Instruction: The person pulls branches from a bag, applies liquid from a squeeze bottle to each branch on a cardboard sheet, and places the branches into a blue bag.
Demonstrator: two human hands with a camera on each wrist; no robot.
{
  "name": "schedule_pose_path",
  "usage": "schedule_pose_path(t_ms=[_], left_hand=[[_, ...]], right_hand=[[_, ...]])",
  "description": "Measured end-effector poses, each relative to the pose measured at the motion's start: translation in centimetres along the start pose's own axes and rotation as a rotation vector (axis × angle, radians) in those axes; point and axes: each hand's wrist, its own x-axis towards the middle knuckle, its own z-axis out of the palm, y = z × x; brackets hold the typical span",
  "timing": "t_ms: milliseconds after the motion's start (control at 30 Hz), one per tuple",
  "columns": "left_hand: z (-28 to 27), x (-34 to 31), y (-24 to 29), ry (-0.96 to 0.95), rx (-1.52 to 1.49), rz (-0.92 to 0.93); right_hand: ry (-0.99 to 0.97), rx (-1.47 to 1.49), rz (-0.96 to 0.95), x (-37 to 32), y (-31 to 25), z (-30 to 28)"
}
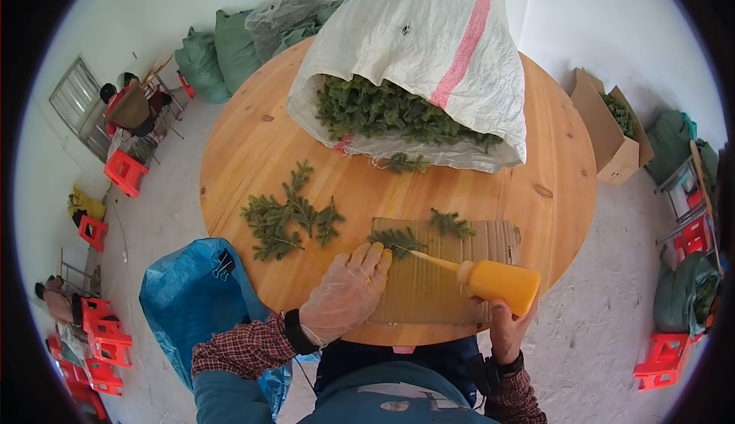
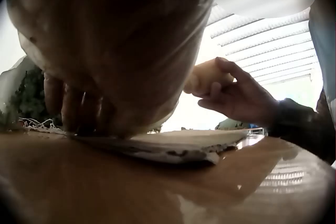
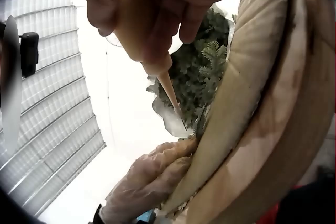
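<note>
My left hand [image 1: 348, 290], in a clear plastic glove, rests with its fingertips on a piece of corrugated cardboard [image 1: 429, 294]. Its fingers lie right against a small fir sprig [image 1: 394, 239], covering part of it. My bare right hand [image 1: 507, 326] grips a yellow squeeze bottle [image 1: 501, 285], tilted so that its long nozzle [image 3: 169, 94] points at the sprig beside the left fingers. Yellow smears show on the glove. A second sprig [image 1: 452, 223] lies at the cardboard's far edge. More sprigs [image 1: 279, 217] lie on the wood to the left.
A large woven sack [image 1: 417, 49] full of greenery [image 1: 398, 110] lies open across the back of the round wooden table [image 1: 555, 164]. A blue bag [image 1: 200, 294] hangs at the left front edge. Red stools [image 1: 125, 173] and a cardboard box [image 1: 612, 152] stand on the floor.
</note>
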Motion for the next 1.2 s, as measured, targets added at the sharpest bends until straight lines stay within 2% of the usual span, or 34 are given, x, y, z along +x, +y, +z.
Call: schedule_pose_path(t_ms=[100,233,400,667,933,1033,1200], left_hand=[[-0.2,-0.1,0.1,-0.062,-0.002,-0.016],[0.1,-0.1,0.0,-0.068,-0.005,-0.014],[-0.2,0.1,-0.2,-0.024,-0.085,-0.046],[-1.0,0.1,-0.2,-0.122,-0.089,-0.095],[-0.6,-0.1,-0.3,-0.116,-0.091,-0.084],[-0.7,-0.1,-0.2,-0.133,-0.118,-0.098],[-0.5,-0.2,-0.3,-0.129,-0.127,-0.095]], right_hand=[[-0.150,0.089,0.014,0.7,0.0,0.9],[-0.186,0.117,0.041,1.1,0.4,1.8],[-0.190,0.049,0.078,1.2,0.8,1.7],[-0.171,0.003,0.071,1.6,1.3,1.4],[-0.164,-0.012,-0.007,1.9,0.3,2.0],[-0.189,0.052,0.063,1.9,0.4,2.3],[-0.207,-0.002,0.080,2.2,0.6,2.2]])
